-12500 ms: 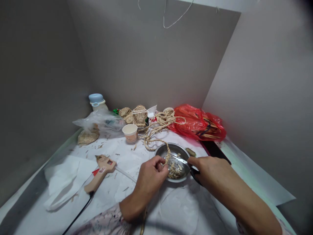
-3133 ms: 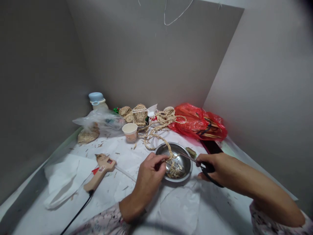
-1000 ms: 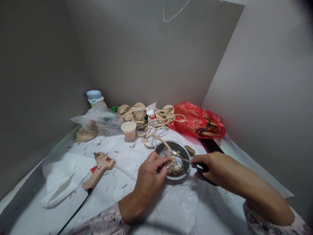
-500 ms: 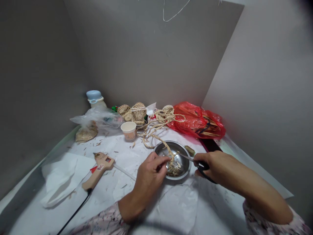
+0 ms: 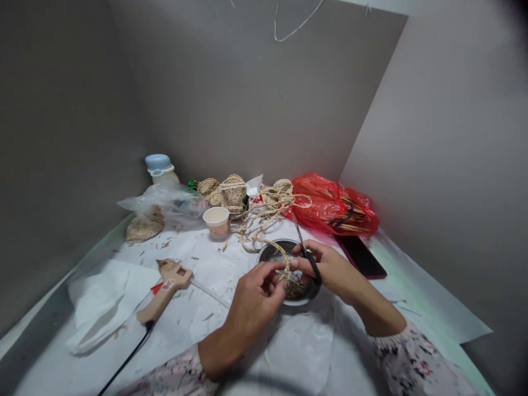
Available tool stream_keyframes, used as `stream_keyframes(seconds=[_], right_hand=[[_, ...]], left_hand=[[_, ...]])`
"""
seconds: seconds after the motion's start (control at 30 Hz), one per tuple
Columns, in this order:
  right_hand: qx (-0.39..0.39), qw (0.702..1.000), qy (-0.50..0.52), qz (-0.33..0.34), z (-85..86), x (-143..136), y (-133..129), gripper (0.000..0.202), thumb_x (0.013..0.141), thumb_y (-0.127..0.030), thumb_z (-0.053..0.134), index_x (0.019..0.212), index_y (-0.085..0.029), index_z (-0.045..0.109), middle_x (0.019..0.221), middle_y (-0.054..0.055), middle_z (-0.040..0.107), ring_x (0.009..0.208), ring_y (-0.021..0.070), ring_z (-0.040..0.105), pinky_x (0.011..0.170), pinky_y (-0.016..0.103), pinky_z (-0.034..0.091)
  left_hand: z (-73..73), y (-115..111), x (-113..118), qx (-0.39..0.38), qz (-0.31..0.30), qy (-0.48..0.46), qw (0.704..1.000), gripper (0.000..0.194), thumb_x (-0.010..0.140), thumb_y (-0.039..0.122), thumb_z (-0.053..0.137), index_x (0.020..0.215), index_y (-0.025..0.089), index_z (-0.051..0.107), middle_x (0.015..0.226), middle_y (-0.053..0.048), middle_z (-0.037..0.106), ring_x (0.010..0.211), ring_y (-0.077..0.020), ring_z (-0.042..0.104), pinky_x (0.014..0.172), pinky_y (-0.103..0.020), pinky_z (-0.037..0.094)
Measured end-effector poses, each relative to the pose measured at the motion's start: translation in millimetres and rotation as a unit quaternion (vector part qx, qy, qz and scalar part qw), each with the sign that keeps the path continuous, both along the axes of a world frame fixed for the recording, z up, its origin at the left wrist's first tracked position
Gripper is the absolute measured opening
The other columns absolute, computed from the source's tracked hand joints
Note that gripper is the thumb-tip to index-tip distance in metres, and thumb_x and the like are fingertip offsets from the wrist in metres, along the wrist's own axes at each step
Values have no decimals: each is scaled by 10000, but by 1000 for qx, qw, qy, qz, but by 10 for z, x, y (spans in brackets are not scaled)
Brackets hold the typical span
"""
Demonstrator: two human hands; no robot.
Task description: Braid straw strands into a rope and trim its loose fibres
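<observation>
Over a steel bowl [image 5: 264,254] holding fibre scraps, my left hand [image 5: 256,297] pinches the near end of a braided straw cord [image 5: 279,248]. The cord runs back to a loose tangle on the table. My right hand [image 5: 325,269] has black-handled scissors [image 5: 312,265] hooked in it, blades pointing up and away. Its thumb and fingertips touch the cord end beside my left fingers. Part of the bowl is hidden behind both hands.
A glue gun [image 5: 167,289] lies at left by white paper [image 5: 99,302]. Behind stand a paper cup [image 5: 216,223], woven straw pieces [image 5: 234,191] and a bottle [image 5: 160,168]. At right are a red plastic bag [image 5: 319,203] and a phone [image 5: 361,257].
My right hand has moved left to the cord end. The scissors have swung from pointing left at the cord to pointing up and away. The phone shows more fully.
</observation>
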State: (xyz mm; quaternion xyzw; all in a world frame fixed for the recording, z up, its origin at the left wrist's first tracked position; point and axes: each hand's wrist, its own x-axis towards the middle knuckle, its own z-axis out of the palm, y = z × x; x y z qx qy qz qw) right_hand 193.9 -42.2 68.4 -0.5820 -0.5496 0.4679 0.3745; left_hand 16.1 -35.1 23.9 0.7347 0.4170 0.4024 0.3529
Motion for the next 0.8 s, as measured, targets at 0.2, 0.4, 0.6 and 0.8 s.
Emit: stream_keyframes(seconds=[0.2, 0.4, 0.6, 0.8], right_hand=[[3, 995, 95, -26, -81, -35, 36, 328, 699, -379, 683, 947, -196, 569, 571, -58, 563, 538, 117, 486, 550, 239, 343], [15, 982, 179, -54, -111, -40, 24, 331, 679, -304, 706, 955, -193, 562, 616, -61, 552, 575, 104, 457, 553, 224, 311], [46, 968, 222, -109, -182, -70, 37, 395, 668, -290, 744, 992, -209, 534, 697, -64, 552, 618, 101, 481, 579, 216, 336], [72, 978, 158, -118, -167, -97, 39, 420, 652, -336, 747, 982, -224, 512, 709, -61, 562, 592, 111, 474, 562, 227, 337]], left_hand=[[1, -19, 2, 11, -33, 15, 999, 278, 772, 162, 554, 1017, 170, 685, 736, -11, 611, 639, -119, 559, 598, -226, 451], [52, -22, -3, 13, -43, 6, 999, 282, 778, 159, 537, 1014, 168, 691, 748, -11, 597, 641, -117, 557, 592, -225, 441], [74, -12, 11, -77, -31, -34, 996, 267, 755, 200, 546, 988, 148, 667, 665, 16, 554, 573, -103, 501, 542, -210, 394], [33, 4, 15, -160, -34, -82, 983, 319, 746, 266, 582, 1033, 135, 627, 612, 47, 496, 534, -90, 438, 516, -200, 344]])
